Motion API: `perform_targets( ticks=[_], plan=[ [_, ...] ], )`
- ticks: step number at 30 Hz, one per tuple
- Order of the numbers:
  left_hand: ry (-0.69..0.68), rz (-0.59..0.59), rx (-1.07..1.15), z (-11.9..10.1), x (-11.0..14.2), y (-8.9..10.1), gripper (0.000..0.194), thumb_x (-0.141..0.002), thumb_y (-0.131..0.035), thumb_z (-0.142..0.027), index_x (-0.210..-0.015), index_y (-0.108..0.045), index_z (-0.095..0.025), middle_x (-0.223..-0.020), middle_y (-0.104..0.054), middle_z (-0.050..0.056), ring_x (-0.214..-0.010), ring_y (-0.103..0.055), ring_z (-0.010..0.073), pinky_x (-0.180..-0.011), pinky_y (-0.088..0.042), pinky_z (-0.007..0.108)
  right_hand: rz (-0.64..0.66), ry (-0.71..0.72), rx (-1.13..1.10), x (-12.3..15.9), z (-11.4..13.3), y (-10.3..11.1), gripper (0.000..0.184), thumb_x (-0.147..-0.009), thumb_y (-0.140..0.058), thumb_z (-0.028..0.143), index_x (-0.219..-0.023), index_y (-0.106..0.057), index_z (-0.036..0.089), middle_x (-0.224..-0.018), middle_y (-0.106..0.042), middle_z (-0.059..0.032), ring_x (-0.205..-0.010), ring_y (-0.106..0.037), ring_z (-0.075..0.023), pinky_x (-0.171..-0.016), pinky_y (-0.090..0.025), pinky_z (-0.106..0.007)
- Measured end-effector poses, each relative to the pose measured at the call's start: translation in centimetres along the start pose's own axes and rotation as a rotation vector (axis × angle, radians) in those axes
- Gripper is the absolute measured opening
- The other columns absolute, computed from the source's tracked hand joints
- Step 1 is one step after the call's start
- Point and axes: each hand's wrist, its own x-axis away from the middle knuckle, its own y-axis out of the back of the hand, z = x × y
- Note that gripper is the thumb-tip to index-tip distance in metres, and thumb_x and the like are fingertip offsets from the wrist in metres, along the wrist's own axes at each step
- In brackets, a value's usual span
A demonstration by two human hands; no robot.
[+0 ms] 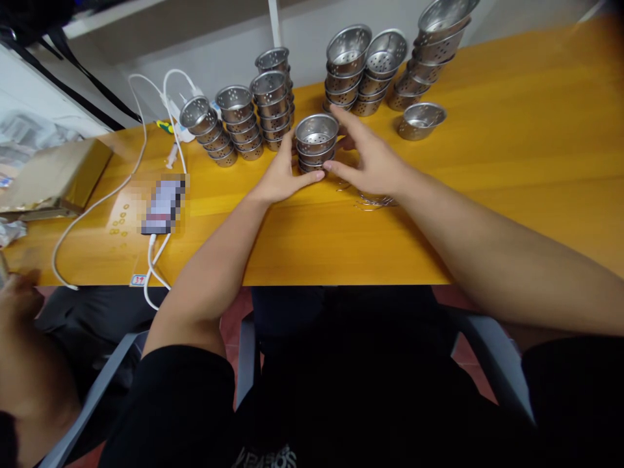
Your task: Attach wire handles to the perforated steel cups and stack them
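A short stack of perforated metal cups stands upright on the table between my hands. My left hand curves around its left side, thumb stretched along the front of the base. From the right, my right hand cups the same stack; its thumb meets the lower front and its index finger reaches up past the rim. Some fingertips are hidden behind the cups. Thin bent wire pieces lie under and beside my right wrist. A single perforated cup sits apart to the right.
Taller cup stacks stand along the back, including a leaning one at right and another stack left of centre. A phone with a white cable, small rings and a cardboard box occupy the left. Another person's arm is at lower left.
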Motion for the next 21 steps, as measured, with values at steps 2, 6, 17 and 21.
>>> perform_targets(
  ticks=[2,6,17,21],
  plan=[
    [0.038,-0.014,0.001,-0.1,0.1,0.0,0.139,-0.094,-0.104,-0.096,-0.196,-0.037,-0.029,-0.201,-0.060,0.020,-0.186,-0.063,0.0471,-0.161,-0.055,0.069,-0.032,-0.007,0.040,0.0,-0.2,1.0,0.107,-0.114,-0.086,0.082,-0.206,-0.053,0.037,-0.198,-0.065,-0.0148,-0.166,-0.075,-0.0538,-0.141,-0.067,-0.077],
    [0.159,-0.056,0.014,-0.7,0.5,0.5,0.118,-0.107,-0.099,-0.079,-0.194,-0.039,-0.026,-0.193,-0.064,0.028,-0.184,-0.065,0.0485,-0.158,-0.055,0.072,-0.063,-0.170,0.248,0.3,-1.3,4.3,0.063,-0.119,-0.083,0.054,-0.172,-0.083,0.021,-0.165,-0.082,-0.0250,-0.138,-0.087,-0.0481,-0.137,-0.067,-0.071],
    [0.289,-0.176,-0.078,-1.5,0.6,0.9,0.071,-0.113,-0.086,-0.015,-0.176,-0.054,-0.019,-0.159,-0.075,0.022,-0.124,-0.086,0.0291,-0.121,-0.076,0.054,-0.026,-0.841,0.744,0.6,-3.5,8.6,0.084,-0.121,-0.100,0.044,-0.185,-0.063,0.004,-0.188,-0.055,-0.0414,-0.181,-0.055,-0.0557,-0.149,-0.047,-0.067],
    [0.313,-0.279,-0.101,-2.3,0.5,1.1,0.055,-0.109,-0.090,-0.010,-0.158,-0.068,-0.023,-0.137,-0.079,0.011,-0.105,-0.081,0.0214,-0.111,-0.074,0.046,0.028,-0.823,0.763,0.6,-3.4,8.4,0.081,-0.133,-0.084,0.057,-0.185,-0.062,-0.001,-0.185,-0.059,-0.0430,-0.180,-0.054,-0.0517,-0.138,-0.046,-0.063]
  ],
)
